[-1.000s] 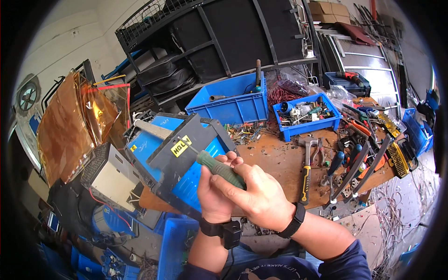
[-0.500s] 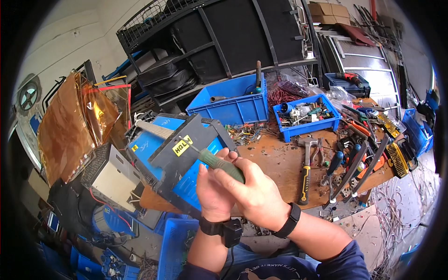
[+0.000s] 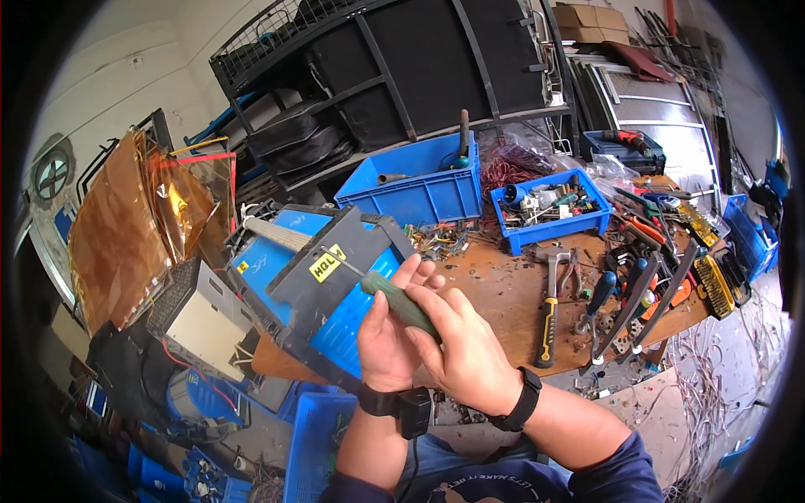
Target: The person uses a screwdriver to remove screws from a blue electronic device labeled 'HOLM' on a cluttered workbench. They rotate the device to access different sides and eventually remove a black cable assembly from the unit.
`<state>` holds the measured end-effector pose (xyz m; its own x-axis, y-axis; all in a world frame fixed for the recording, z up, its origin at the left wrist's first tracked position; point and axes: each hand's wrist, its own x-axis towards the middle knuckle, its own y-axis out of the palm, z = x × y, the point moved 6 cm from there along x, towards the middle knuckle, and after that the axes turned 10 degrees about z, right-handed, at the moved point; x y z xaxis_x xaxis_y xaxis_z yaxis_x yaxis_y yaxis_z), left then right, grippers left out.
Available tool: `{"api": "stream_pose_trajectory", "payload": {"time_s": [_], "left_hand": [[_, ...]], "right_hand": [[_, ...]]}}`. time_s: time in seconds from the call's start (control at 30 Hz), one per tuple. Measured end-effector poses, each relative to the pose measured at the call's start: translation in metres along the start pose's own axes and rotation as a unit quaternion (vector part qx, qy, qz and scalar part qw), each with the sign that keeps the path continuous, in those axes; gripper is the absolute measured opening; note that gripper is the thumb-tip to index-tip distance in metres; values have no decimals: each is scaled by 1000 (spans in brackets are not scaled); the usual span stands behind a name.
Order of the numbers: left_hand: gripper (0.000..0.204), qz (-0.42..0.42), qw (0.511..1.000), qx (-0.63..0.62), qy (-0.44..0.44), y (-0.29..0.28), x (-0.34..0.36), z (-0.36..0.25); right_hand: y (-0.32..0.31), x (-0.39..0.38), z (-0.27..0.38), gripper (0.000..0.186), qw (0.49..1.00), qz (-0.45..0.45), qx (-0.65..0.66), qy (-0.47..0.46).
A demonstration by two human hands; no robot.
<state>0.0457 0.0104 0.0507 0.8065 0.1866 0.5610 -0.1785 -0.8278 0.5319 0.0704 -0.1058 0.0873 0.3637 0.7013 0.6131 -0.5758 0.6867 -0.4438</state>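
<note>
My right hand [image 3: 470,339] is wrapped round the green handle of a screwdriver [image 3: 387,302]. Its thin shaft points up and left, with the tip by a yellow label [image 3: 327,265] on the black edge of a blue-and-black boxy case [image 3: 277,298]. Whether the tip sits in a screw is too small to tell. Under and beside the handle is my left hand [image 3: 390,352], its fingers stretched out and apart, the thumb close against the handle. The case rests tilted on the left part of the wooden table, a pale rolled strip [image 3: 277,233] across its top.
A hammer [image 3: 548,314] and pliers [image 3: 572,275] lie to the right, near several more hand tools. Behind stand a large blue crate [image 3: 411,199] and a smaller blue bin [image 3: 558,225] of parts. A white-and-grey casing [image 3: 205,314] stands left; a blue basket [image 3: 306,440] is below.
My left fingers have opened and spread away from the handle. My right hand has shifted slightly, and the screwdriver handle has moved a little right and down.
</note>
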Motion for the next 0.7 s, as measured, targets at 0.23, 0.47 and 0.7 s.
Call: {"api": "stream_pose_trajectory", "payload": {"time_s": [0.23, 0.47, 0.7], "left_hand": [[80, 43, 997, 33, -55, 16, -5, 2], [24, -135, 829, 528, -129, 33, -26, -48], [10, -17, 283, 955, 87, 76, 20, -121]], "right_hand": [[-16, -20, -7, 45, 998, -56, 19, -12], [-15, -19, -25, 41, 995, -74, 60, -24], [-19, -29, -47, 38, 990, -116, 83, -9]]}}
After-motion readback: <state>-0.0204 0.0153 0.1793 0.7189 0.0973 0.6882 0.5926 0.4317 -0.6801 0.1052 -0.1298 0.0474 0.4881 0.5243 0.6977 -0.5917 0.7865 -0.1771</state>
